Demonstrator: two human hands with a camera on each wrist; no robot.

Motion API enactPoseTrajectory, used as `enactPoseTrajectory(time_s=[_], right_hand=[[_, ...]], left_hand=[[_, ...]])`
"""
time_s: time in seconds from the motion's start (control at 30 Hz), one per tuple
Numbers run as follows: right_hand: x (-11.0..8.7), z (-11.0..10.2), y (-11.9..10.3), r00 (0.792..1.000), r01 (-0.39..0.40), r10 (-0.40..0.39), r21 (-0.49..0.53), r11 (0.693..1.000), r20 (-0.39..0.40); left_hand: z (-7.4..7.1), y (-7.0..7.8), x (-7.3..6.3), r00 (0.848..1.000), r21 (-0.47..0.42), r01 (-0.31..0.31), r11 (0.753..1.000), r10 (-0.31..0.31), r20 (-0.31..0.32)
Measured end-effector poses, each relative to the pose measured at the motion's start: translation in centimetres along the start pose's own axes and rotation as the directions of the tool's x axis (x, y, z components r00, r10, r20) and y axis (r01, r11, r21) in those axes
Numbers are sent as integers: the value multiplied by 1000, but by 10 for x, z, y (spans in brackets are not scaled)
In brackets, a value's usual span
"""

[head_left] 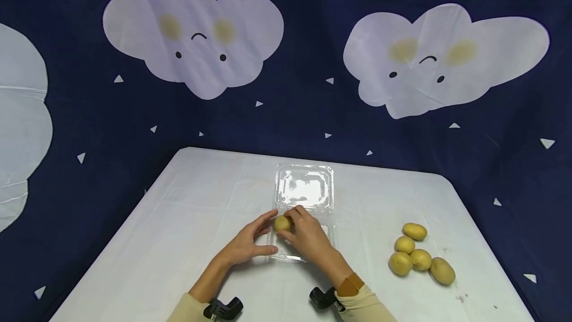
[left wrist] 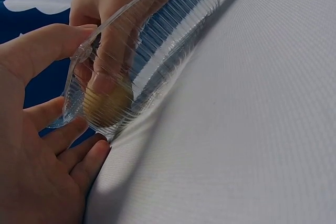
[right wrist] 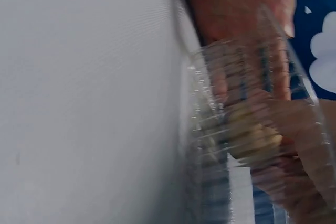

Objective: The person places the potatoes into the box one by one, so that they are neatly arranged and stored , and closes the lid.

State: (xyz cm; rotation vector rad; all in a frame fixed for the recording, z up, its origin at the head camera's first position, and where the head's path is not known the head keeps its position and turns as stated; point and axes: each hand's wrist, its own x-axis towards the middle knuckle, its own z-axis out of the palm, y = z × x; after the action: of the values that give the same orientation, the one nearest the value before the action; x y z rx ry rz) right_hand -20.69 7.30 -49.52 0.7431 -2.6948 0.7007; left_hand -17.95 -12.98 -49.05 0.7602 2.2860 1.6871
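A clear plastic clamshell box (head_left: 306, 256) lies on the table with its lid (head_left: 305, 188) folded back away from me. Inside its left part is a potato (head_left: 282, 223), which my right hand (head_left: 309, 235) holds between thumb and fingers. Seen through the ribbed wall in the left wrist view, the potato (left wrist: 108, 106) sits low in the box. My left hand (head_left: 247, 243) is at the box's left side, fingers spread and fairly straight, with the thumb at the near left corner. The right wrist view is blurred, showing the potato (right wrist: 252, 135) behind the clear wall.
To the right, several potatoes (head_left: 420, 259) lie grouped on the white-covered table (head_left: 187, 202). A dark blue cloth with clouds (head_left: 286, 128) hangs behind the far table edge. Black wrist cameras (head_left: 223, 308) sit on both forearms.
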Motion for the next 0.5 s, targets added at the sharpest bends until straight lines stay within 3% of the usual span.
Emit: enactPoseTrajectory(time_s=[0.5], right_hand=[[-1, -11, 7, 993, -81, 64, 184, 980, 100]], left_hand=[[1, -2, 1, 1000, -19, 7, 1000, -7, -1]])
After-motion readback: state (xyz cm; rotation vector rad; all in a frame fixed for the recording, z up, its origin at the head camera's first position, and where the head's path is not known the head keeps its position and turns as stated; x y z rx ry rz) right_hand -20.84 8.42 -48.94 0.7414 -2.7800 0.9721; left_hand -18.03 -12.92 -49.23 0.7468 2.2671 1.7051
